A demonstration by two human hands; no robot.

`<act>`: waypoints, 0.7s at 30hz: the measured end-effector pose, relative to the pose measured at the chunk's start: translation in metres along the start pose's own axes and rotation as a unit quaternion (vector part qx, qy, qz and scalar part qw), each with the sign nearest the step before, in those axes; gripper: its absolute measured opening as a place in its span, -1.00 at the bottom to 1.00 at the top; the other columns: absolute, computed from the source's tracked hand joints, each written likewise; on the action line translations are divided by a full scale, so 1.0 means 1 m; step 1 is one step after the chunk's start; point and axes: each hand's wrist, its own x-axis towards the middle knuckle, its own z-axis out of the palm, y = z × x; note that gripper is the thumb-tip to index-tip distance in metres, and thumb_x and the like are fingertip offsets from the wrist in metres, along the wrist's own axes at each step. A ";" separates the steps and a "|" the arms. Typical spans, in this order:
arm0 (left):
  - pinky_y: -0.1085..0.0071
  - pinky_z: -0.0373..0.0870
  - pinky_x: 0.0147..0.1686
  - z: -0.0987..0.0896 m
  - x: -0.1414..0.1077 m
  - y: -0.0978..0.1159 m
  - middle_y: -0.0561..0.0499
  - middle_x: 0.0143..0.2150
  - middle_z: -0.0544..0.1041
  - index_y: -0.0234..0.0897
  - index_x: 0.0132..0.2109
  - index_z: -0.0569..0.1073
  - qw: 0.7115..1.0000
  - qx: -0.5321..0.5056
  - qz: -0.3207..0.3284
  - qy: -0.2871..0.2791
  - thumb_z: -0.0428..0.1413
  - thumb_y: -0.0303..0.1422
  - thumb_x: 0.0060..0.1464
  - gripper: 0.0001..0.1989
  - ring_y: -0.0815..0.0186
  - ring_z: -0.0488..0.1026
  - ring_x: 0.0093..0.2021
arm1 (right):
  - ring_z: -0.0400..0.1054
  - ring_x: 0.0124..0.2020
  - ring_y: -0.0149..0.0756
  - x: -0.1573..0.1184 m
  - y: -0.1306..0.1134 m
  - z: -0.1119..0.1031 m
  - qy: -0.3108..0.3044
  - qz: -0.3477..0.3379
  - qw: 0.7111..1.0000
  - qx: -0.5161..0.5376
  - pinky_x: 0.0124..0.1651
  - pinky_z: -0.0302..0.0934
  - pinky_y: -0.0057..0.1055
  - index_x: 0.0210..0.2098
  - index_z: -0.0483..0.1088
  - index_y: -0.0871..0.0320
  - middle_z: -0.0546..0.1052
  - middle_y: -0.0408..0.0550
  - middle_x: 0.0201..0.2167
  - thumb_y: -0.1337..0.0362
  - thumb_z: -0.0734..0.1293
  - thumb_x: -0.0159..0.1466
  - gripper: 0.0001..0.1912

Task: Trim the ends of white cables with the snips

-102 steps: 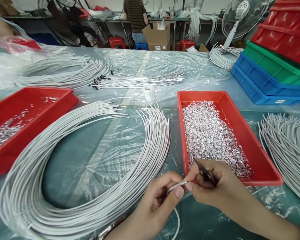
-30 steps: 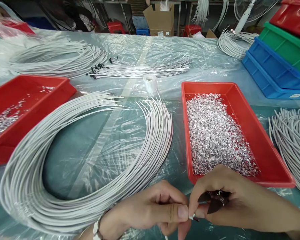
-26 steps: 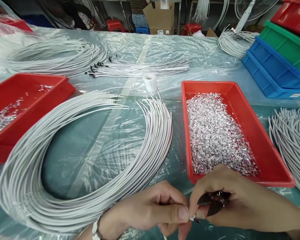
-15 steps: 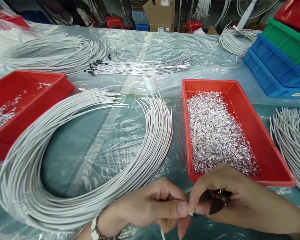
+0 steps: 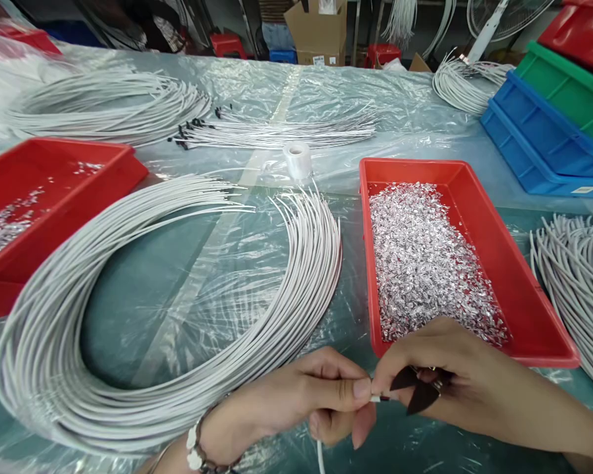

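Observation:
Low in the head view, my left hand is closed in a pinch on a thin white cable, whose length hangs below the fingers. A short white end with a dark tip shows between my two hands. My right hand is closed too, its thumb and forefinger pinching at that cable end. Tucked in the right palm is a dark brown, pointed object with small shiny parts; its kind cannot be made out. Just beyond the right hand stands a red tray holding a heap of small silvery pieces.
A big coil of white cables lies to the left. Another red tray is at far left. Behind are a tape roll and a bundle of black-tipped cables. Stacked bins and more cables stand right.
Both hands have risen slightly, still pinched together at the cable end. The fingers have shifted a little, and the dark object in the right palm has turned slightly.

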 end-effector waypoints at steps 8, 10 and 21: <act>0.46 -0.15 -0.66 0.001 0.004 -0.005 0.16 -0.68 0.19 -0.37 -0.46 0.44 0.998 0.055 -0.005 0.027 0.10 -0.13 0.18 -0.60 0.52 0.00 -0.70 | 0.33 -0.45 -0.45 0.005 0.001 -0.002 0.068 0.002 0.998 0.019 -0.41 0.13 -0.56 -0.24 0.44 0.07 0.50 -0.23 -0.40 0.34 0.32 0.35 -0.93; 0.47 -0.13 -0.67 0.003 0.003 -0.003 0.15 -0.66 0.21 -0.37 -0.45 0.44 0.997 0.066 0.005 0.030 0.10 -0.12 0.18 -0.60 0.53 0.02 -0.69 | 0.27 -0.50 -0.43 0.006 0.005 -0.007 0.146 0.026 0.989 0.000 -0.47 0.09 -0.53 -0.29 0.44 0.09 0.45 -0.20 -0.46 0.28 0.31 0.35 -0.91; 0.47 -0.08 -0.61 -0.001 0.007 -0.006 0.16 -0.62 0.20 -0.32 -0.21 0.56 0.991 0.124 0.037 0.043 0.08 -0.20 0.22 -0.72 0.50 0.00 -0.63 | 0.08 -0.59 -0.39 0.004 0.043 -0.070 0.374 0.188 0.820 -0.390 -0.45 -0.12 -0.41 -0.53 0.17 0.15 0.20 -0.21 -0.64 0.36 0.42 0.22 -0.66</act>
